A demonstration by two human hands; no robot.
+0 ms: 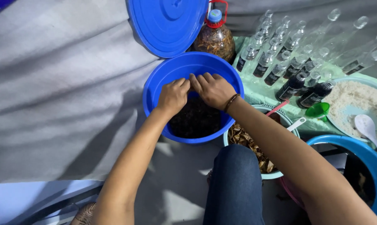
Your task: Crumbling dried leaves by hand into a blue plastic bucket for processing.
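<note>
Both hands are down inside the blue bucket (153, 89), so the step in hand looks like gathering or breaking up the dark dried material (195, 121) that fills its bottom. The left hand (173, 96) and right hand (213, 89) meet knuckle to knuckle over the bucket's far side, fingers curled downward; whether they grip anything I cannot tell. The dark material lies just beneath and nearer than the fingertips, so the next move likely calls for a firm pinch before lifting past the bucket's rim, with the blue lid (167, 25) propped behind the bucket.

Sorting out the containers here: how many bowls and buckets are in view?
4: the blue bucket under both hands, a teal bowl by the knee, a bowl of white grains right, a blue tub at the right edge.
</note>
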